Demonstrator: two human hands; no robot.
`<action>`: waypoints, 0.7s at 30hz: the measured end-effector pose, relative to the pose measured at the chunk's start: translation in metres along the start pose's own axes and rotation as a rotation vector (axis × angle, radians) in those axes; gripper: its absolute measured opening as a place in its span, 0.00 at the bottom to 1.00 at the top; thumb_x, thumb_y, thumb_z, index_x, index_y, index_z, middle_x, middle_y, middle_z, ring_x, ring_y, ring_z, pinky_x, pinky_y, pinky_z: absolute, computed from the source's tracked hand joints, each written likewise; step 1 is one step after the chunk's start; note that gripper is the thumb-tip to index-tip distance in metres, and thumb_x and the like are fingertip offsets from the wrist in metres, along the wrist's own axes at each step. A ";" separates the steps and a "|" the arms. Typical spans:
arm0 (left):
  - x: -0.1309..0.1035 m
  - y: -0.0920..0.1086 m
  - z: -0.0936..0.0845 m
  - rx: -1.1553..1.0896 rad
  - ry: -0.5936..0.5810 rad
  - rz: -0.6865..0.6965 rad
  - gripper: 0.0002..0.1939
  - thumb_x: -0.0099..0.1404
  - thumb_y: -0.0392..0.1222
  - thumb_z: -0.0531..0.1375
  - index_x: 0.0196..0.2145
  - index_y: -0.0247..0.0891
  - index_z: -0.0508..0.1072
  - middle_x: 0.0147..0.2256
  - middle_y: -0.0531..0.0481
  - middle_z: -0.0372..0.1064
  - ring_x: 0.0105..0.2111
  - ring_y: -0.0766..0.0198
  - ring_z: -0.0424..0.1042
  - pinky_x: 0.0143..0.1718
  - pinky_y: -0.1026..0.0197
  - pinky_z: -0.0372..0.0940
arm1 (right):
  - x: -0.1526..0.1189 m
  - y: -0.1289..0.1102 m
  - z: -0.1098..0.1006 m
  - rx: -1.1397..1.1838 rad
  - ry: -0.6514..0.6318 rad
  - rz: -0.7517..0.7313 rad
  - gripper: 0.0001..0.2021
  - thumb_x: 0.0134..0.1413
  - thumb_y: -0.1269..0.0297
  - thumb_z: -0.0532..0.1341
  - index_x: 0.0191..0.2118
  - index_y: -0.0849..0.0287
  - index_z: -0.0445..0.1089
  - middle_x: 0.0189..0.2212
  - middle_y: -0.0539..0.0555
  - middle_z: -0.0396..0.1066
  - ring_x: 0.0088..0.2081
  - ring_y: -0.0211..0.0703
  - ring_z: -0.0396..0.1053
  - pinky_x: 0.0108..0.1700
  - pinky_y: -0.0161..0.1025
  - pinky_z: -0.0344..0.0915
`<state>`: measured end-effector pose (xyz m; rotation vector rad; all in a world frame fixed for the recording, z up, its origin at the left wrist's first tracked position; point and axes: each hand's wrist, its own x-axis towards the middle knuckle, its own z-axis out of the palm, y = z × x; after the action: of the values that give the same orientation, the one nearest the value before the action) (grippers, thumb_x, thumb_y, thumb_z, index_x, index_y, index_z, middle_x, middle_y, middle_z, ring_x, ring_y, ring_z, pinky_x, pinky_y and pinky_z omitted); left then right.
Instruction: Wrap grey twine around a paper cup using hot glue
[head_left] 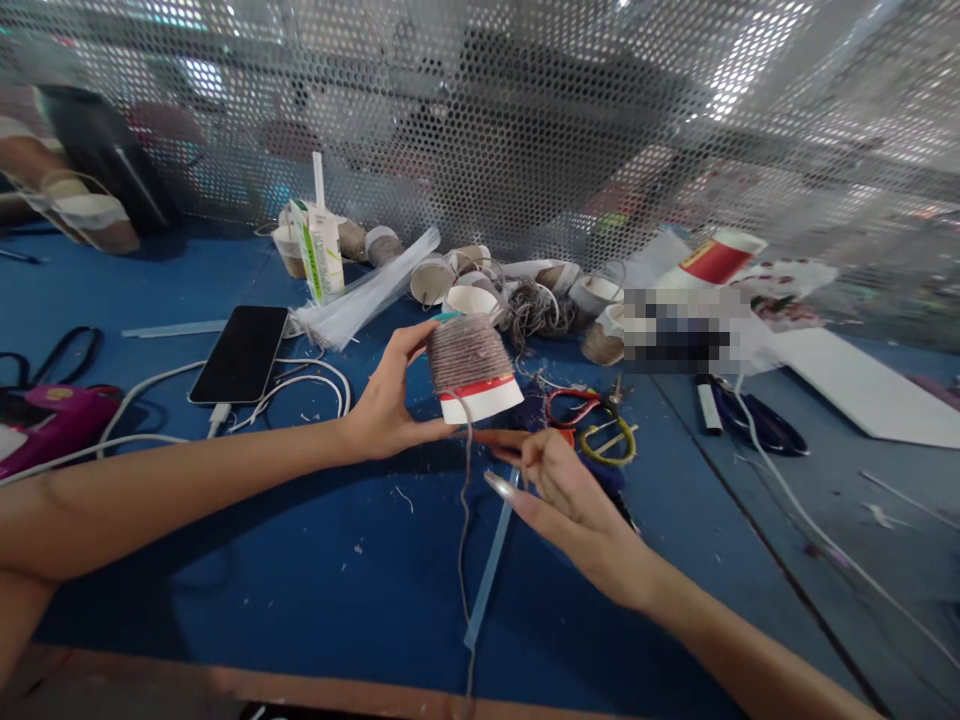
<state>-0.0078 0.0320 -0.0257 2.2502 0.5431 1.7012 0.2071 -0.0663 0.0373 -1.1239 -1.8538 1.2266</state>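
My left hand [388,395] grips a paper cup [487,402] by its ends, thumb below and fingers above. Rows of grey-brown yarn [469,355] are wound around most of its wall, leaving a white band and a red stripe at the lower end bare. A loose length of the yarn drops from the cup toward the table's front edge. Just below and to the right of the cup, my right hand [570,500] has its thumb and forefinger apart, with nothing visible between them. Beside that hand, a translucent glue stick [491,565] lies slanted on the blue table [300,570].
Scissors with red [574,405] and yellow handles [611,445] lie right of the cup. Several wrapped cups and a yarn tangle [536,310] line the perforated metal screen [450,130]. A phone [240,355] with a white cable and a purple glue gun [67,425] are left.
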 end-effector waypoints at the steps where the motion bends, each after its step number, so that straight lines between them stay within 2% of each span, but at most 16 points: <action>1: 0.000 0.000 0.000 0.006 -0.003 -0.001 0.48 0.56 0.51 0.68 0.66 0.43 0.46 0.58 0.37 0.55 0.59 0.49 0.62 0.60 0.45 0.63 | 0.001 0.000 0.007 0.112 -0.048 0.049 0.14 0.60 0.53 0.59 0.35 0.53 0.53 0.55 0.60 0.68 0.60 0.49 0.64 0.58 0.53 0.64; 3: 0.001 0.001 -0.001 0.014 -0.014 -0.006 0.48 0.56 0.52 0.68 0.65 0.44 0.46 0.57 0.37 0.56 0.59 0.48 0.63 0.59 0.44 0.64 | 0.003 0.000 0.016 0.333 -0.148 0.105 0.16 0.60 0.53 0.60 0.34 0.53 0.51 0.50 0.59 0.71 0.57 0.48 0.67 0.57 0.53 0.63; 5: 0.002 0.001 -0.002 0.012 -0.022 -0.014 0.48 0.56 0.52 0.68 0.65 0.45 0.46 0.57 0.38 0.56 0.58 0.48 0.63 0.59 0.44 0.64 | 0.003 0.000 0.021 0.507 -0.220 0.109 0.16 0.60 0.57 0.62 0.33 0.53 0.51 0.38 0.53 0.73 0.44 0.44 0.74 0.52 0.52 0.67; 7: 0.002 0.000 -0.003 0.001 -0.036 -0.018 0.48 0.56 0.49 0.68 0.65 0.45 0.47 0.57 0.38 0.56 0.58 0.48 0.63 0.59 0.44 0.64 | 0.002 0.000 0.020 0.601 -0.186 0.076 0.16 0.59 0.60 0.63 0.32 0.54 0.52 0.27 0.46 0.68 0.29 0.37 0.72 0.41 0.45 0.71; 9: 0.002 0.000 -0.003 -0.016 -0.070 -0.032 0.47 0.55 0.45 0.68 0.65 0.45 0.48 0.57 0.38 0.56 0.58 0.48 0.62 0.58 0.44 0.64 | 0.000 -0.002 0.015 0.628 -0.065 0.016 0.15 0.60 0.62 0.62 0.32 0.53 0.53 0.24 0.41 0.63 0.20 0.31 0.66 0.29 0.37 0.69; 12: 0.001 0.000 -0.004 -0.077 -0.144 -0.069 0.46 0.53 0.42 0.67 0.65 0.45 0.49 0.58 0.38 0.56 0.59 0.47 0.61 0.59 0.42 0.64 | -0.001 -0.006 0.004 0.608 0.110 -0.075 0.13 0.60 0.65 0.62 0.33 0.53 0.54 0.23 0.40 0.63 0.17 0.29 0.62 0.19 0.31 0.63; 15: 0.001 0.002 -0.005 -0.162 -0.193 -0.076 0.46 0.53 0.41 0.67 0.65 0.45 0.49 0.59 0.38 0.55 0.60 0.46 0.61 0.60 0.42 0.62 | 0.001 -0.009 -0.004 0.564 0.233 -0.115 0.12 0.60 0.67 0.62 0.32 0.53 0.55 0.23 0.41 0.64 0.17 0.30 0.62 0.18 0.30 0.63; 18: 0.002 0.005 -0.007 -0.245 -0.238 -0.085 0.46 0.53 0.39 0.67 0.65 0.46 0.49 0.59 0.39 0.55 0.61 0.46 0.60 0.61 0.43 0.61 | 0.004 -0.006 -0.008 0.552 0.297 -0.103 0.12 0.59 0.68 0.61 0.31 0.53 0.55 0.21 0.41 0.65 0.17 0.31 0.62 0.16 0.30 0.63; 21: 0.003 0.007 -0.010 -0.337 -0.293 -0.124 0.47 0.52 0.38 0.67 0.64 0.47 0.50 0.60 0.39 0.55 0.62 0.45 0.59 0.62 0.43 0.60 | 0.006 -0.004 -0.010 0.578 0.296 -0.098 0.12 0.59 0.68 0.62 0.31 0.53 0.56 0.20 0.40 0.64 0.15 0.30 0.61 0.15 0.29 0.62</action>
<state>-0.0158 0.0273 -0.0178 2.1175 0.2958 1.2633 0.2116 -0.0580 0.0445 -0.8244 -1.2058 1.3364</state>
